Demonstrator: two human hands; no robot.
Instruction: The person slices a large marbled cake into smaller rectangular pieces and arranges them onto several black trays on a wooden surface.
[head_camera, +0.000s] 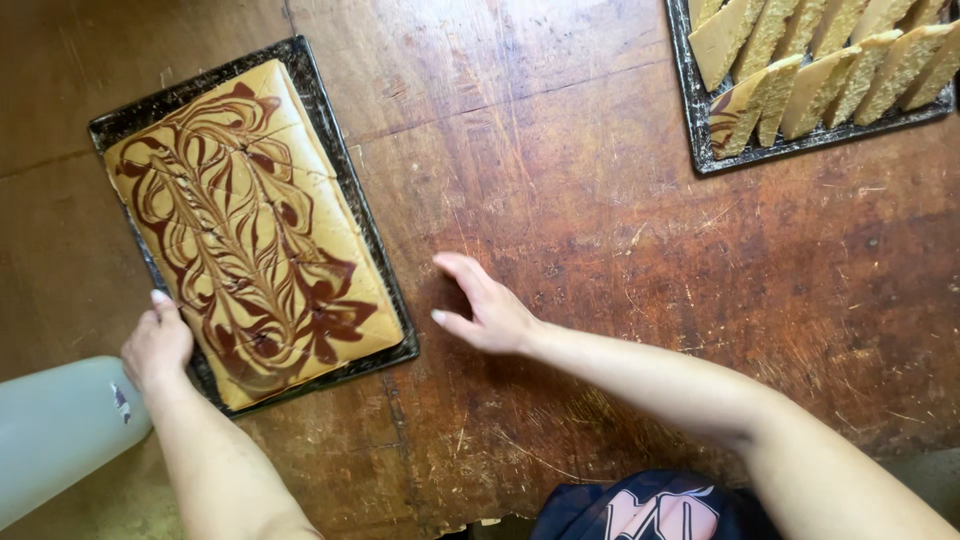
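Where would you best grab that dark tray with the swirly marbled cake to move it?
Probably by the raised rim of the dark tray, at its two long edges, one hand from each side. The marbled cake fills it nearly edge to edge, so only the rim is free. The left hand already rests at the near left edge; the right hand lies open on the wooden table beside it.

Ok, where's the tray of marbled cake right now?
In the head view the dark tray of marbled cake lies left on the wooden table, left hand at its near corner.

A bakery-like kitchen: marbled slab cake (250, 235) in a dark tray (330, 120) (worn wooden table (600, 200)), sliced pieces (820, 60) nearby.
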